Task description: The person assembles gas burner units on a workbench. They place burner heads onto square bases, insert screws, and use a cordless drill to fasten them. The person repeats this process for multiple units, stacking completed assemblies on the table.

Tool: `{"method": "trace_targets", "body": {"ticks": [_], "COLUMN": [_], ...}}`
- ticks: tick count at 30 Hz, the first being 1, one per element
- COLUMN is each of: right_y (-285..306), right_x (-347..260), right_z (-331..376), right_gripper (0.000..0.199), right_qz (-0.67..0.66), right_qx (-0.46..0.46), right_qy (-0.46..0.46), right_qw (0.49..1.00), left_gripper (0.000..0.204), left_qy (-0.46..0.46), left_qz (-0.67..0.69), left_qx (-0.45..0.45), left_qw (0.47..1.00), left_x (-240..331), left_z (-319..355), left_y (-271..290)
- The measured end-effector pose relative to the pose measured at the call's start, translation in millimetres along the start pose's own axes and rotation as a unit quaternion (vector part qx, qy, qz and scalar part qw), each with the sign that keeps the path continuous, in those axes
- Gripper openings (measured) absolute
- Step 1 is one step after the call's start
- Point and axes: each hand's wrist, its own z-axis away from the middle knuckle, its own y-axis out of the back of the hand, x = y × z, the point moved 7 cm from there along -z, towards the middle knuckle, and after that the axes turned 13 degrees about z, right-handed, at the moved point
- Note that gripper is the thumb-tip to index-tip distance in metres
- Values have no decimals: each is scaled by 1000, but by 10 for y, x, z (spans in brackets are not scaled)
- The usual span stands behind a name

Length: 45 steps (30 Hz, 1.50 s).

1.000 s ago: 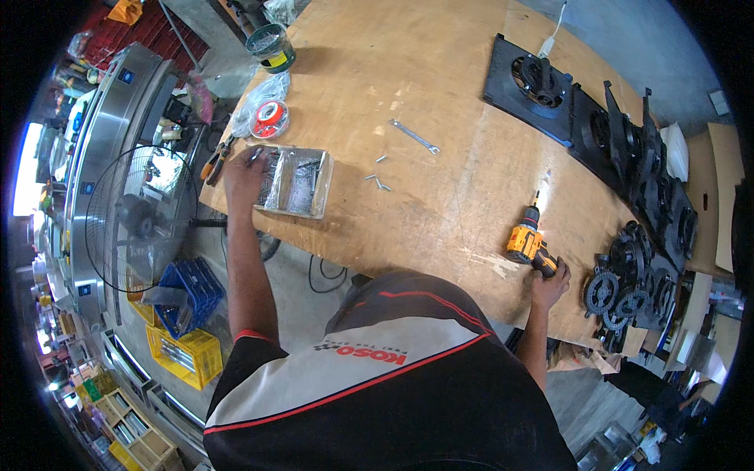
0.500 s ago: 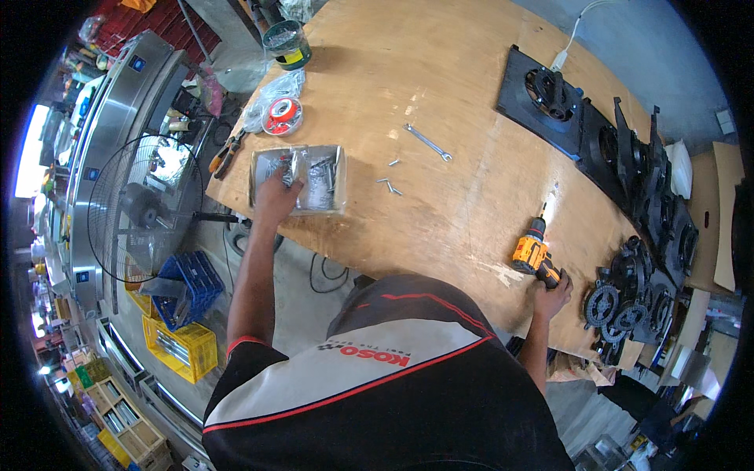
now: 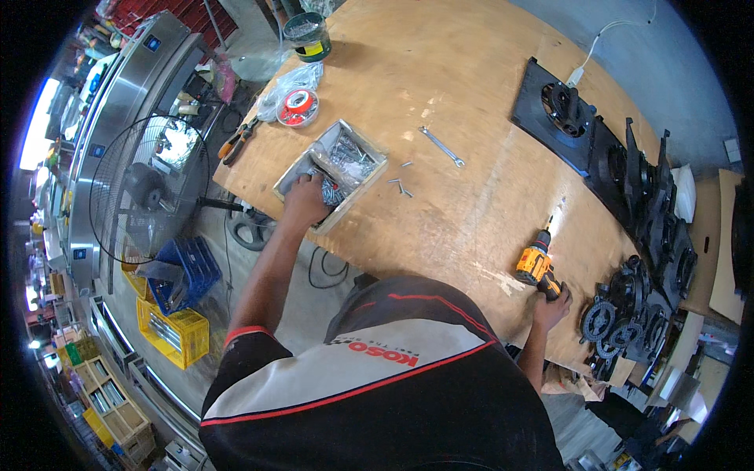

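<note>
My left hand (image 3: pixel 305 201) reaches into the near compartment of a divided box (image 3: pixel 372 169), among silver screws (image 3: pixel 333 191). Its fingertips are hidden, so what they grip does not show. The far compartment holds more silver bolts (image 3: pixel 349 155). At the right, my right hand (image 3: pixel 552 308) is closed around the battery end of a yellow and black cordless drill (image 3: pixel 534 265). The drill lies on the table, its bit pointing away from me. Between the two hands, several loose bolts (image 3: pixel 401 187) and a combination wrench (image 3: pixel 442 147) rest on the wood.
The wooden table (image 3: pixel 440 228) also bears a round tub with a red tape roll (image 3: pixel 298 101), a plastic bag, a green bucket (image 3: pixel 308 38) and orange-handled pliers (image 3: pixel 238 141). Black fan parts (image 3: pixel 554 118) line the right side. A floor fan (image 3: pixel 148 187) stands left, above crates.
The box has turned anticlockwise and shifted to the right. My left hand has moved from its divider into the near compartment. My right hand stays at the drill.
</note>
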Motion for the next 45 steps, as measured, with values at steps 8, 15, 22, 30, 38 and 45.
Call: {"method": "trace_targets", "body": {"ticks": [8, 15, 22, 30, 38, 45], "right_y": [7, 18, 34, 40, 74, 41], "right_x": [-5, -37, -36, -36, -69, -46], "right_z": [58, 18, 39, 39, 39, 49], "right_gripper": [69, 71, 72, 72, 71, 70], "right_qz": [-7, -19, -28, -19, -23, -22], "right_qx": [37, 34, 13, 7, 15, 24], "right_qy": [6, 11, -24, -24, -23, -15], "right_qw": [999, 999, 999, 1000, 999, 999], "left_gripper": [40, 26, 27, 34, 49, 34], "left_qy": [-27, -21, -26, 8, 58, -69], "left_qz": [-12, -35, 29, 114, 205, 316], "left_qx": [-64, -44, -4, 13, 34, -9], "left_qw": [997, 998, 999, 993, 976, 946], "left_x": [-189, -305, -264, -230, -194, 762], "left_z": [-218, -278, -192, -76, -29, -74], "left_y": [-152, -118, 112, 315, 477, 117]}}
